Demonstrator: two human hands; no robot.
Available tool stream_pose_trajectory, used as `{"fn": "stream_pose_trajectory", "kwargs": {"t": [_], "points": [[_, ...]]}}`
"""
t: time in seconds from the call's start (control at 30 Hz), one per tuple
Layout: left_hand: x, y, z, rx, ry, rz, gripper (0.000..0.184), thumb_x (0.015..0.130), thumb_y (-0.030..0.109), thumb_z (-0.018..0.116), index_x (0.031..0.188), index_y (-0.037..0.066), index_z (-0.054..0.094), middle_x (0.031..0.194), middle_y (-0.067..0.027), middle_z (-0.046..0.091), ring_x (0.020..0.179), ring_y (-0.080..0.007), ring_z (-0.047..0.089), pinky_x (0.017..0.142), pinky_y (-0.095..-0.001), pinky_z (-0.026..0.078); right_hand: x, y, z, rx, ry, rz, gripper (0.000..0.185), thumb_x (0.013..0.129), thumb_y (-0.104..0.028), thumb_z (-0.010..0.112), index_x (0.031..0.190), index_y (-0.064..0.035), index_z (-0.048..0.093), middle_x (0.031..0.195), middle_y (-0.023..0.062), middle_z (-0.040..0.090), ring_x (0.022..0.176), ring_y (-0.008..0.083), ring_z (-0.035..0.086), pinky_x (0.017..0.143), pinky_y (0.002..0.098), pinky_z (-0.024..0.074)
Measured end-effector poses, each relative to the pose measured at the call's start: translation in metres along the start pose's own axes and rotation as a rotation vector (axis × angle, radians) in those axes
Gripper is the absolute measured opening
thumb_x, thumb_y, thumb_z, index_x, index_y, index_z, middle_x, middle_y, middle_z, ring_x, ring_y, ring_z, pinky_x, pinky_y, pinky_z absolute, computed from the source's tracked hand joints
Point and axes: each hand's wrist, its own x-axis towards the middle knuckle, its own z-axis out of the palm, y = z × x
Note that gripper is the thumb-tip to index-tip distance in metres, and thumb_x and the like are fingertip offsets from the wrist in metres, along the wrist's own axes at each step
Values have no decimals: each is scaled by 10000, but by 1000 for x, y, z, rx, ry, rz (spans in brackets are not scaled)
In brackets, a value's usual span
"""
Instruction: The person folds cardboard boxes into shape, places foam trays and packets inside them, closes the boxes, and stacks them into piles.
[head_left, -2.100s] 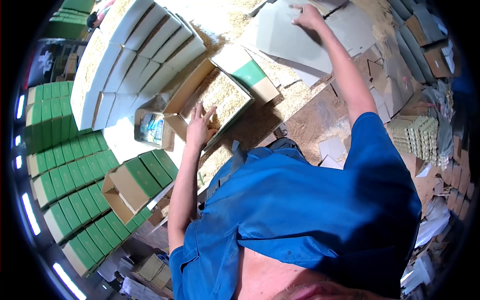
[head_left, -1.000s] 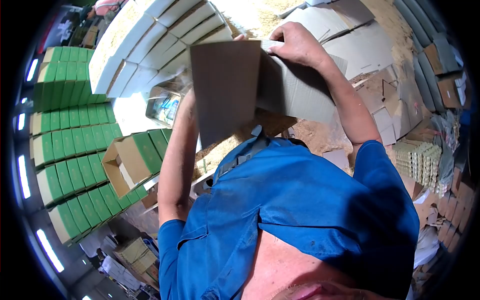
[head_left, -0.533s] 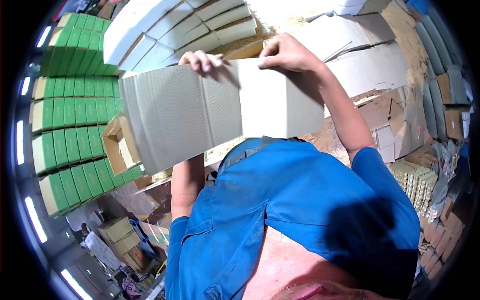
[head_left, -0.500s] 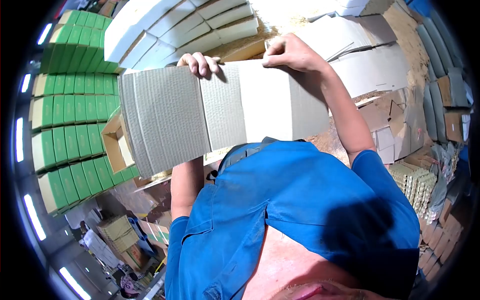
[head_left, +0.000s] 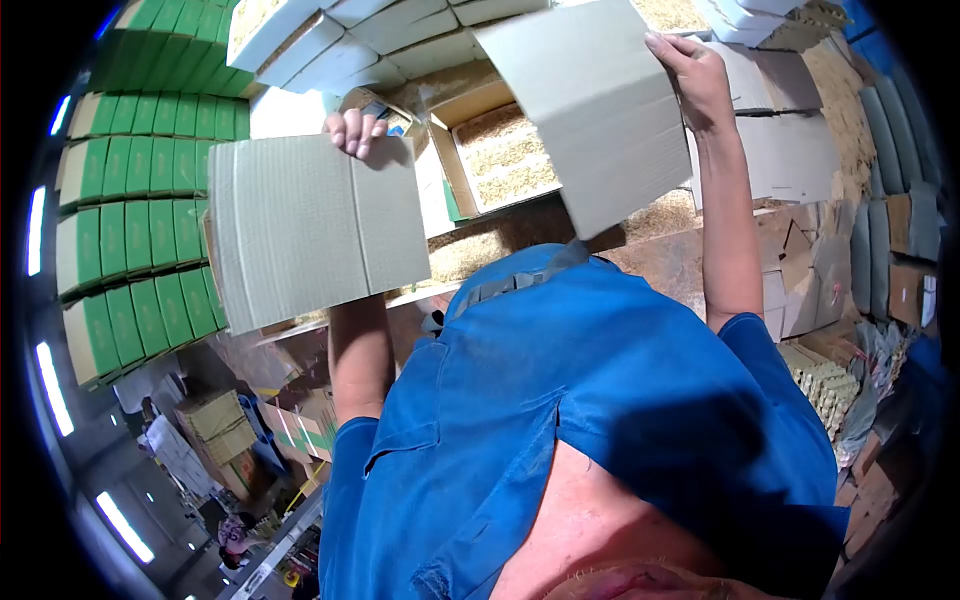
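Fingers of my left hand [head_left: 356,132] are wrapped over the top edge of a creased grey cardboard sheet [head_left: 300,225]; its thumb is hidden behind the sheet. My right hand [head_left: 697,78] pinches the upper right edge of another grey cardboard sheet [head_left: 605,110], which hangs tilted. The two sheets are apart. Between and behind them lies an open cardboard box [head_left: 459,170] with grainy, pale yellow material [head_left: 505,150] inside. The right-hand sheet covers the box's right part.
Green boxes [head_left: 130,235] stand stacked in rows at the left. White blocks [head_left: 400,40] are stacked behind the open box. Flat grey sheets [head_left: 790,155] lie at the right, near bundled egg-tray-like pieces [head_left: 815,385]. A person [head_left: 232,540] is far off at the lower left.
The cardboard in my hands has come apart into two separate sheets. My right hand has moved right and up with one, my left slightly left with the other. The open box now shows between them.
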Motion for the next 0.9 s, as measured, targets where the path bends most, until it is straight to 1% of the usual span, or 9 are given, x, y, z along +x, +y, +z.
{"fn": "stream_pose_trajectory", "kwargs": {"t": [0.2,0.23,0.3,0.33,0.37,0.4,0.7,0.8,0.9], "points": [[-38,-14,72,-111,637,19,242,1001,277,458,876,78,516,753,-29,469,729,-174,502,893,-361,397,12,-35,59,-554,-279,-399,297,803,-130,746,1075,-14,725,963,92,737,856,159,675,829,298,523],[-43,-14,76,-91,643,19,253,1006,282,444,877,77,517,753,-31,475,726,-175,506,894,-358,399,6,-60,80,-516,-330,-89,292,782,-84,703,1053,24,720,920,69,723,791,145,640,713,298,518],[-52,-16,81,-75,656,24,265,1011,288,430,878,77,518,752,-33,480,722,-177,509,895,-354,401,19,-56,118,-549,-472,-210,239,819,-115,676,1033,-36,744,798,78,713,704,119,628,671,266,511],[-57,-19,80,-109,645,47,264,1010,288,433,880,77,521,755,-34,486,727,-176,513,897,-352,402,21,-80,134,-658,-722,-24,276,833,-153,668,1086,-64,732,832,105,730,677,133,647,681,302,549],[-63,-22,79,-142,636,70,263,1010,289,435,883,76,523,758,-34,491,732,-175,517,899,-349,403,60,-10,160,-845,-746,-441,276,796,-144,717,1051,-40,737,960,110,743,837,190,702,780,302,547],[-72,-25,75,-144,640,77,263,1010,289,435,883,76,523,758,-34,491,732,-175,517,899,-349,403,65,10,178,-833,-836,-487,279,773,-126,710,1036,-37,738,954,132,739,833,211,713,775,323,562],[-108,-37,81,-169,610,118,259,1008,300,456,900,78,535,769,-37,506,747,-170,531,902,-344,412,20,116,193,-1258,-893,-497,238,821,-162,667,1025,-39,672,923,153,700,886,343,671,797,459,541],[-105,-39,82,-161,630,113,259,1009,301,460,899,80,536,771,-37,507,748,-169,532,902,-340,413,26,131,182,-1196,-713,-840,212,837,-139,608,1025,-45,638,831,150,666,843,346,652,781,466,517],[-101,-43,80,-155,645,93,258,1009,302,465,898,81,538,772,-38,507,748,-167,534,902,-337,413,29,133,180,-1151,-624,-911,202,841,-115,583,1023,-44,632,849,158,662,864,346,639,779,453,511]]}}
